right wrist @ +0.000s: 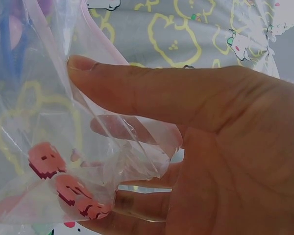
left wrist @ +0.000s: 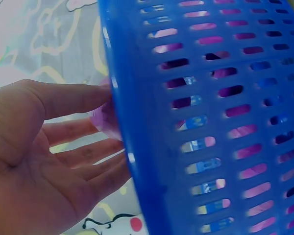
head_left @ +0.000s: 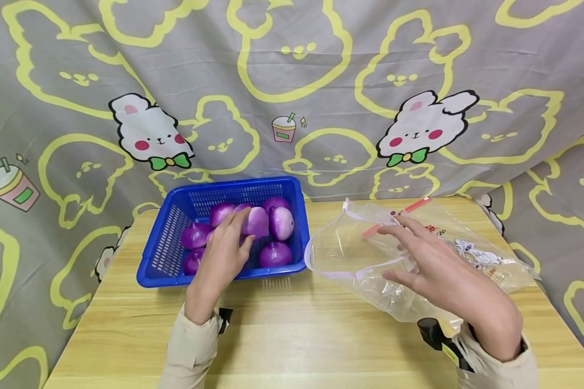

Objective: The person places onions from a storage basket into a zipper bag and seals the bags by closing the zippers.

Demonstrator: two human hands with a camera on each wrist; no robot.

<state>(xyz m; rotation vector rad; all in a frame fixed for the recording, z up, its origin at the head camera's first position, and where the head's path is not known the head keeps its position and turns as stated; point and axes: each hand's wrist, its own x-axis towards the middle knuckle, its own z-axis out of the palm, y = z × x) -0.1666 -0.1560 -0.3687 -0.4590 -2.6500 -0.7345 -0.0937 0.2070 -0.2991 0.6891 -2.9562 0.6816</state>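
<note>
My left hand [head_left: 226, 246] reaches into the blue basket [head_left: 148, 278], its thumb and fingers round a purple onion [head_left: 256, 222]. Several more onions [head_left: 275, 254] sit in the basket, some partly hidden by the hand. Seen from the left wrist, the hand [left wrist: 44, 152] holds the onion [left wrist: 105, 117] just past the basket's rim; the rim hides part of it. At the right, my right hand [head_left: 433, 265] touches a clear zip bag [head_left: 340, 248] at its mouth, thumb and fingers spread apart. The right wrist view shows bag film [right wrist: 137, 152] lying between thumb and fingers.
The basket and bag stand side by side on a light wooden table [head_left: 282, 335]. A grey patterned cloth [head_left: 331, 119] hangs behind the table and along both sides. Red lettering and a cartoon print mark the bag's right part, and its mouth gapes toward the basket.
</note>
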